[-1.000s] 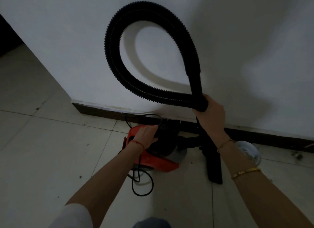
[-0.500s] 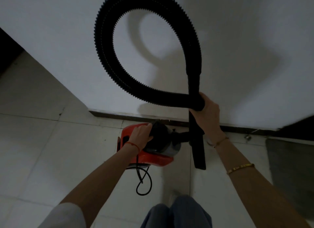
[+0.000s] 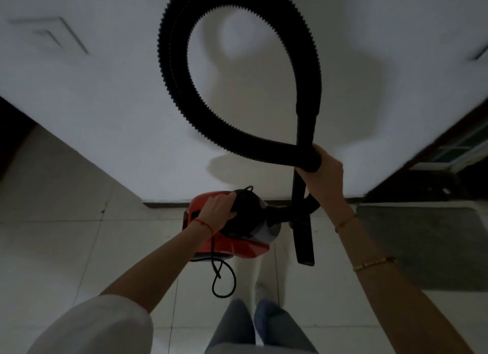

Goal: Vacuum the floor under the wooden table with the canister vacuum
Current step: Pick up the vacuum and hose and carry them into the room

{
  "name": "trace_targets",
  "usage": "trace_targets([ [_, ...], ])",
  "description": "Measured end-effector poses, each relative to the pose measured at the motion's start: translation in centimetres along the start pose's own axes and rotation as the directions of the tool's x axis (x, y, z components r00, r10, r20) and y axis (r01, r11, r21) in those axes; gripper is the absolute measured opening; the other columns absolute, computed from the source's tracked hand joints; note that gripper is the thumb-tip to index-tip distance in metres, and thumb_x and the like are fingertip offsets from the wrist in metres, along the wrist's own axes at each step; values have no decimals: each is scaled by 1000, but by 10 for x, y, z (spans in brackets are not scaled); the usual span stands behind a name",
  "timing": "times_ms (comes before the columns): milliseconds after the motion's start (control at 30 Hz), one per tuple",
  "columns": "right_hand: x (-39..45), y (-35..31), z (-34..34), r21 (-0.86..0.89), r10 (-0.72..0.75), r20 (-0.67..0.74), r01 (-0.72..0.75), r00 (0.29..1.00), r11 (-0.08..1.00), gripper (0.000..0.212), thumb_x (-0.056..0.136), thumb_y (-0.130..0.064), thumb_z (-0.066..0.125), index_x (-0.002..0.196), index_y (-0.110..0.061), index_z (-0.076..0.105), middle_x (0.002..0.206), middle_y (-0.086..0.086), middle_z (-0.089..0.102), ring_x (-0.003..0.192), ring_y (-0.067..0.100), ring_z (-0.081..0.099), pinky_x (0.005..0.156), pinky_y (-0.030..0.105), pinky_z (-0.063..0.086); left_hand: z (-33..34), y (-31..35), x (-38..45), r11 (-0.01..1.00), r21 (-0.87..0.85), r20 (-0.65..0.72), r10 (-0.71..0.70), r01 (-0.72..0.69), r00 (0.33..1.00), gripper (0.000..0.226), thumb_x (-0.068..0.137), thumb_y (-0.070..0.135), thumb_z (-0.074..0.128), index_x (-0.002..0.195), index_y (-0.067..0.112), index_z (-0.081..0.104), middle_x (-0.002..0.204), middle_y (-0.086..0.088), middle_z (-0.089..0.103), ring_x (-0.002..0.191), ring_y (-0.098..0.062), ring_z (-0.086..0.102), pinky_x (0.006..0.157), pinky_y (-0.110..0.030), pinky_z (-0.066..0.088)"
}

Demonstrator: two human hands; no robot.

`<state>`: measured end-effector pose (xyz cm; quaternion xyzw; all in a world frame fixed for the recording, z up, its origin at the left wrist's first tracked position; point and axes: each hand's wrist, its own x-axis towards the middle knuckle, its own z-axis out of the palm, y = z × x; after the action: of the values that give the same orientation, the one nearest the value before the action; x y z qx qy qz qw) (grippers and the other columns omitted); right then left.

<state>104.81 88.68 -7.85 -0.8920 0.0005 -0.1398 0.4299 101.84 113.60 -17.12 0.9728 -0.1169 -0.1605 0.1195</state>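
Canister vacuum [image 3: 237,237]: red and black body, at centre frame in front of the white wall [image 3: 105,116], long axis running left to right with the hose outlet toward the right; whether lifted or resting on the floor cannot be told.
Left hand [image 3: 217,212]: closed over the black top of the canister, fingers wrapped on the handle area; red string at the wrist.
Right hand [image 3: 323,172]: fist closed around the black hose [image 3: 174,71] where the ribbed part crosses the rigid wand [image 3: 303,227], both pinched together.
Hose: rises from the right hand in one big teardrop loop against the wall, top of the loop near the upper edge of view.
Wand: long axis nearly upright, open tip pointing down at the floor tiles [image 3: 66,248], hanging just right of the canister.
Power cord [image 3: 221,277]: thin black loop dangling below the canister's near side.
Mat [image 3: 422,242]: grey, on the floor at right, apart from the wand.
Legs [image 3: 250,324]: jeans, at the bottom edge, below the canister.
Right wrist: two gold bracelets.
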Motion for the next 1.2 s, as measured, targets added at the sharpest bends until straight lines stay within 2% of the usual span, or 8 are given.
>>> trace_targets([
  [167, -15, -16, -28, -52, 50, -86, -54, 995, 997, 51, 77, -13, 76, 124, -6, 59, 105, 15, 71, 96, 26, 66, 77, 6, 38, -20, 14, -2, 993, 27, 28, 114, -114, 993, 43, 92, 26, 55, 130, 8, 44, 116, -11, 62, 104, -30, 59, 88, -42, 48],
  [333, -51, -23, -47, -80, 148, -188, -165, 971, 983, 50, 80, -17, 74, 126, -10, 58, 108, 11, 70, 100, 23, 65, 83, 7, 36, -28, 24, -4, 960, 29, 58, 278, -280, 959, 37, 92, 26, 55, 123, 9, 47, 113, -10, 62, 100, -29, 60, 85, -43, 48],
  [467, -92, -33, -60, -102, 244, -302, -286, 921, 953, 45, 82, -23, 71, 124, -16, 58, 103, 4, 70, 96, 17, 65, 79, 16, 41, -30, 35, -8, 906, 38, 81, 418, -422, 905, 35, 91, 23, 56, 122, 8, 48, 112, -10, 63, 100, -30, 61, 85, -43, 48],
  [567, -130, -34, -71, -47, 268, -401, -312, 876, 949, 43, 79, -24, 74, 120, -16, 61, 100, 6, 72, 92, 20, 68, 82, 32, 54, -25, 46, -11, 855, 39, 120, 510, -518, 852, 36, 91, 24, 56, 123, 9, 48, 112, -10, 63, 100, -30, 61, 85, -44, 48],
  [733, -193, -37, -87, -34, 337, -546, -422, 767, 906, 46, 75, -24, 77, 117, -10, 63, 90, -2, 70, 83, 15, 67, 75, 30, 55, -12, 74, -22, 736, 50, 173, 659, -675, 732, 33, 90, 24, 57, 119, 10, 50, 107, -9, 65, 96, -28, 63, 83, -40, 50],
  [867, -245, -50, -104, -19, 373, -639, -498, 673, 867, 51, 70, -46, 67, 108, -13, 66, 78, -8, 65, 72, 9, 62, 64, 19, 45, 1, 108, -38, 636, 50, 242, 740, -770, 627, 35, 91, 22, 57, 122, 7, 50, 112, -10, 63, 100, -28, 61, 86, -39, 49],
  [1033, -322, -55, -129, 14, 396, -765, -602, 508, 798, 39, 75, -17, 76, 113, -13, 65, 81, -1, 69, 72, 16, 66, 69, 37, 56, 25, 162, -72, 523, 9, 352, 796, -852, 493, 37, 91, 26, 57, 123, 10, 49, 111, -9, 64, 100, -27, 62, 87, -42, 49],
  [1200, -415, -61, -156, 103, 421, -854, -694, 307, 713, 43, 76, -15, 75, 117, -15, 63, 79, -6, 67, 75, 16, 67, 70, 26, 54, 58, 229, -127, 328, 31, 415, 855, -944, 310, 31, 91, 27, 56, 117, 10, 51, 104, -12, 66, 92, -30, 63, 79, -44, 51],
])
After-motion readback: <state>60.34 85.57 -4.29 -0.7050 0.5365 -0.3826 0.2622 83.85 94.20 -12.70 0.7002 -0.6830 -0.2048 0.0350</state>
